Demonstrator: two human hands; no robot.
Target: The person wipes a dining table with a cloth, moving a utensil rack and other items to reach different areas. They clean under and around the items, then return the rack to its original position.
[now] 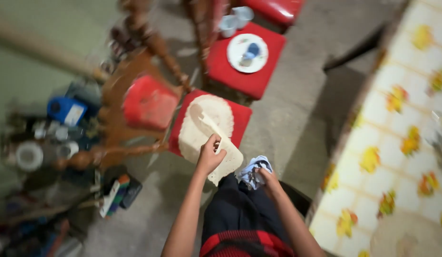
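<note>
My left hand [210, 156] grips a strap-like part of a cream-coloured woven item [206, 128], perhaps a hat or bag, which lies over a red-cushioned stool [241, 119] and reaches down to my lap. My right hand [267, 179] is closed on a crumpled blue-and-white cloth [252, 172] held just above my dark trousers [240, 209]. The frame is blurred, so fine detail of the woven item is unclear.
Another red stool [230, 74] behind carries a white plate [248, 53] with a blue object; cups [235, 20] stand further back. A wooden chair with a red seat [147, 102] is at left, beside floor clutter. A table with yellow-flowered cloth [401, 143] fills the right.
</note>
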